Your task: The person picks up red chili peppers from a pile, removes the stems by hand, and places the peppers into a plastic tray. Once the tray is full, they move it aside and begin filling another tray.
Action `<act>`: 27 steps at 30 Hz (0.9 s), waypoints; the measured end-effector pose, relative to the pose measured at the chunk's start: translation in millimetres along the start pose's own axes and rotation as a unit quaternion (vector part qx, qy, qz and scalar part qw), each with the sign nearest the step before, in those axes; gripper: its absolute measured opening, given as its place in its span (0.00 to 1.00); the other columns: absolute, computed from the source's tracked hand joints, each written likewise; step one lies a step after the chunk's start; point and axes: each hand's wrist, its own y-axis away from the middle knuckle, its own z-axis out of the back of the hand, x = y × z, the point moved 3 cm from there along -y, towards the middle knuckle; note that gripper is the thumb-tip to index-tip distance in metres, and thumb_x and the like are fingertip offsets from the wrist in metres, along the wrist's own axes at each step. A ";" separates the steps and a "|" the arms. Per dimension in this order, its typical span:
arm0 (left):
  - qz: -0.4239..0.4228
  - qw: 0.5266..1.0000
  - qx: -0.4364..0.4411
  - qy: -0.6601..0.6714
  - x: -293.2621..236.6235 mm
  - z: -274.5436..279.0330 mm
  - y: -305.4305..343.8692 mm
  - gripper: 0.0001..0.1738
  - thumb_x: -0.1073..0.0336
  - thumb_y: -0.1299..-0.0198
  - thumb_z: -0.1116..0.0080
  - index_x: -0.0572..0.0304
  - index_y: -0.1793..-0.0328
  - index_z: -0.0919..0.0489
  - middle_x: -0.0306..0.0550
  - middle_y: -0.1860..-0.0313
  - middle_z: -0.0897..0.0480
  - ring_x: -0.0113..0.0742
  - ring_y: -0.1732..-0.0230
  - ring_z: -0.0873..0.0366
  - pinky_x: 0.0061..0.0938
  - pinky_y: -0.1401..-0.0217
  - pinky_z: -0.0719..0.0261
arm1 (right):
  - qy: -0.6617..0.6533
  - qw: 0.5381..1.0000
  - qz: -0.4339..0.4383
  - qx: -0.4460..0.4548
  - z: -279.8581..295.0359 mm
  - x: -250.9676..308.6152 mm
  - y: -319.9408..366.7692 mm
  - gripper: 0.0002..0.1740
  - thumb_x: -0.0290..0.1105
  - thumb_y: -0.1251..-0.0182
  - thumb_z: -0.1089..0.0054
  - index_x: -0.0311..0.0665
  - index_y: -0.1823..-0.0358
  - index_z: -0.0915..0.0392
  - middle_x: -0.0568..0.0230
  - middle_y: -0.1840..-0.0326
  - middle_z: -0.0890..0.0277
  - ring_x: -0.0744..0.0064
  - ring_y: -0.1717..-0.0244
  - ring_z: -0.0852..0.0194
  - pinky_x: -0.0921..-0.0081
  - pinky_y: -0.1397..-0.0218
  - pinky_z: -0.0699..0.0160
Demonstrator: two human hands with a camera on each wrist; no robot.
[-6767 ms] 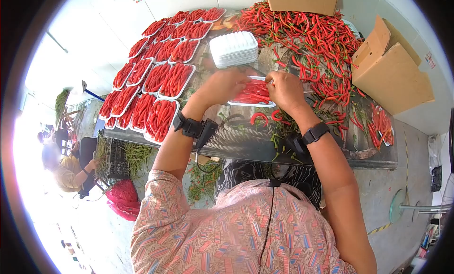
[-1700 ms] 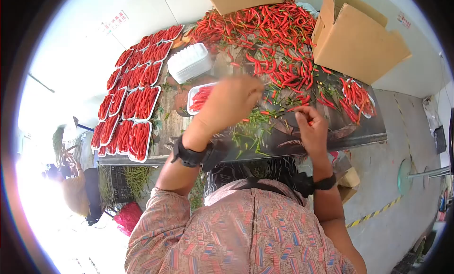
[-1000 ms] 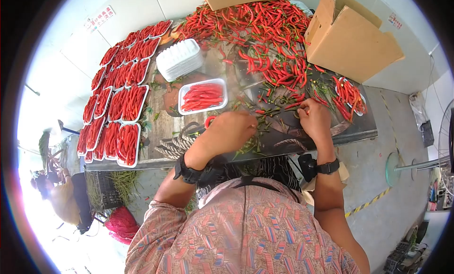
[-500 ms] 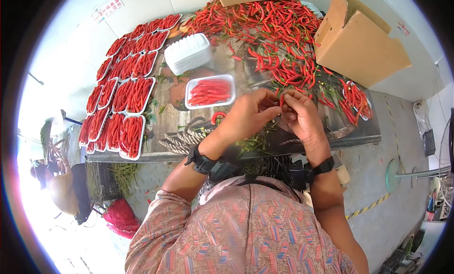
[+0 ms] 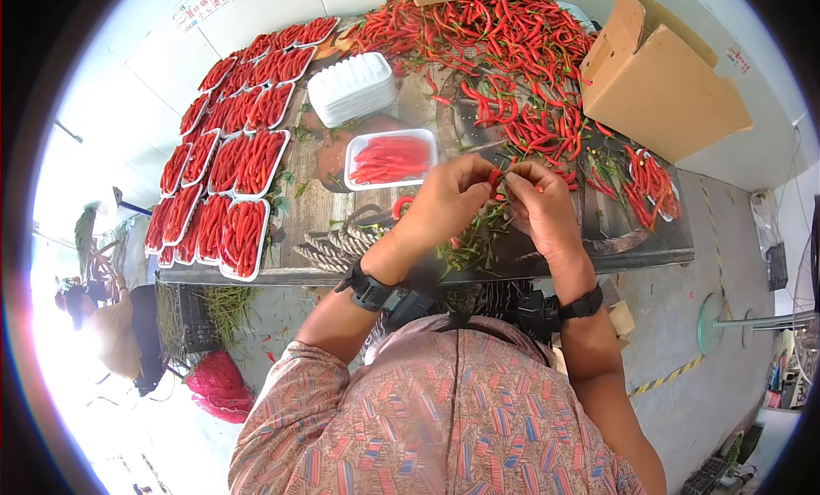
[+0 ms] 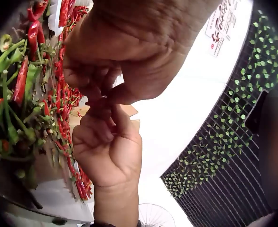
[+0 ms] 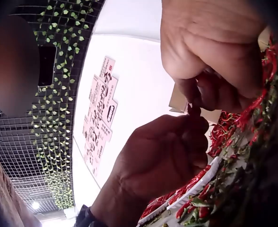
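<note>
Over the front of the table, my left hand [image 5: 453, 200] and right hand [image 5: 547, 209] meet fingertip to fingertip. Between them is a small red chili pepper [image 5: 494, 177], pinched from both sides and mostly covered by the fingers. Another bit of red shows among the curled fingers of the right hand. In the left wrist view, the thumb and fingers of the left hand [image 6: 134, 52] close on the same spot as those of the right hand [image 6: 108, 151]. Just behind the left hand lies a white foam tray [image 5: 351, 179] partly filled with a row of red chilies [image 5: 391, 158].
Filled chili trays [image 5: 256, 162] stand in rows at the left. A stack of foam trays [image 5: 352, 89] sits mid-table, with a heap of chilies [image 5: 512, 42] behind. Cut green stems [image 5: 470, 251] and a rope [image 5: 333, 249] lie near the front edge. A cardboard box [image 5: 666, 85] leans at right.
Earlier both hands were at the tray; then they parted, the right over the loose chilies. Now they have come together, pinching a chili, and the tray sits untouched behind them.
</note>
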 end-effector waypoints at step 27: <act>-0.099 0.994 0.027 0.023 -15.1 2.0 9.2 0.12 0.78 0.40 0.48 0.64 0.50 0.29 0.40 0.67 0.20 0.26 0.61 0.22 0.22 0.59 0.23 | -0.226 0.954 -0.134 0.145 3.7 -7.7 3.3 0.03 0.28 0.34 0.48 0.37 0.63 0.26 0.79 0.80 0.42 0.90 0.84 0.53 0.90 0.82 0.53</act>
